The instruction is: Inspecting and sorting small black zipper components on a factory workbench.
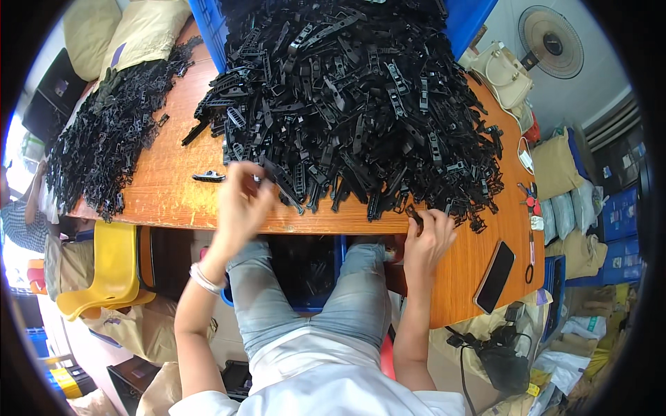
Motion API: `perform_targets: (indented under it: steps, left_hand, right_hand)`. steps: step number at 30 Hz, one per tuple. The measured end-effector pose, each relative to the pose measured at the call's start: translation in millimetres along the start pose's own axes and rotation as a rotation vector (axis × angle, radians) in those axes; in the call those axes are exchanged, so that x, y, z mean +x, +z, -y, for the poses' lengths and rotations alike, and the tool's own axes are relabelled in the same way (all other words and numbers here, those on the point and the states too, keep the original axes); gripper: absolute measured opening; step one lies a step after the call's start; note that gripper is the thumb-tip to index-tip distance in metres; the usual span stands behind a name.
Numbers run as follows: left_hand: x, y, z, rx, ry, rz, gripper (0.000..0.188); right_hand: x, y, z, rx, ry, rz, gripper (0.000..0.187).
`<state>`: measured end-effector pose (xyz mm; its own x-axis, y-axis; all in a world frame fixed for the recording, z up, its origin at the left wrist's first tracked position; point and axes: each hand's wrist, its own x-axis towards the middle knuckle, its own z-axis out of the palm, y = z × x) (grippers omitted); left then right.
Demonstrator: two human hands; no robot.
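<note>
your right grip (pixel 429 237) pinches a black part (pixel 413 213); left grip (pixel 243 206) blurred, can't tell; nudging the pile (pixel 340 118) risks spills off the bench (pixel 454 295).

Left: passage along bare wooden tabletop (pixel 163 191) between left heap of small black parts (pixel 104 135) and larger central heap of black plastic parts (pixel 340 118); one loose black part (pixel 209 177) intrudes. Far: blocked by central heap, blue crate (pixel 207 28). Near right: open wood, bounded rightward by smartphone (pixel 495 277).

The left grip (pixel 243 208) is blurred, the blue crate (pixel 207 28) cut off above.
</note>
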<state>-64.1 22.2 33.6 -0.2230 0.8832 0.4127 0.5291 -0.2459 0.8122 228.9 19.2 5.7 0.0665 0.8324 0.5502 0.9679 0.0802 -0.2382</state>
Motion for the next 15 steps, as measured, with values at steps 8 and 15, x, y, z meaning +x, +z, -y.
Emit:
perform_targets:
  steps: [8, 15]
  left_hand:
    - [-55, 43, -46, -1.038, -0.702, 0.627, 0.031]
    - [-62, 49, -42, -1.342, -0.980, 0.690, 0.031]
  right_hand:
    - [-4, -22, 22, 0.501, 0.166, 0.111, 0.032]
    - [-20, -34, 40, 1.321, -0.110, 0.324, 0.024]
